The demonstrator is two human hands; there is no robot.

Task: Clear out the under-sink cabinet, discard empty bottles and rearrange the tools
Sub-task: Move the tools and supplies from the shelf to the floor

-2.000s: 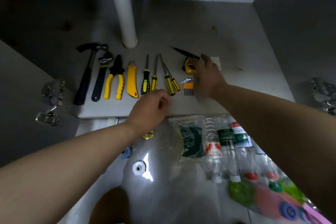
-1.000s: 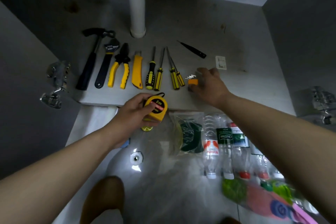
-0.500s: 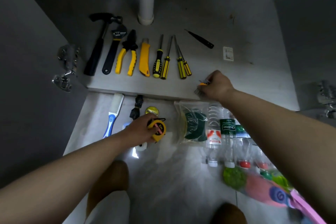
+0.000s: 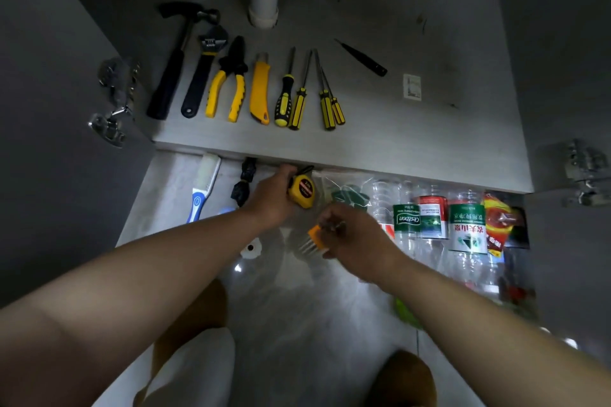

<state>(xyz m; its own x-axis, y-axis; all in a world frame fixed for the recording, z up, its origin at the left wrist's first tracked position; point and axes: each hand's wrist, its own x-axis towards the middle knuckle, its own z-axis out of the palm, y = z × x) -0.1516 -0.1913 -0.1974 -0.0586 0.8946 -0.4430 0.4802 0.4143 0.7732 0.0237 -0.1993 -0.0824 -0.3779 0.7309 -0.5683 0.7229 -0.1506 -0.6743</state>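
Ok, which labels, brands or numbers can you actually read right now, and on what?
"2m": face of the yellow tape measure in the left hand.
"Cestbon": green label of a clear bottle.
"农夫山泉", seen upside down: green label of another bottle.
Red bag print and white card: too blurred.

Tape measure (image 4: pixel 301 190) off the far cabinet floor (image 4: pixel 413 142), now in left hand (image 4: pixel 271 198) over the near floor tiles. Right hand (image 4: pixel 357 235) has lifted the orange hex key set (image 4: pixel 313 239) off the cabinet floor and drawn it near, just right of the tape measure.
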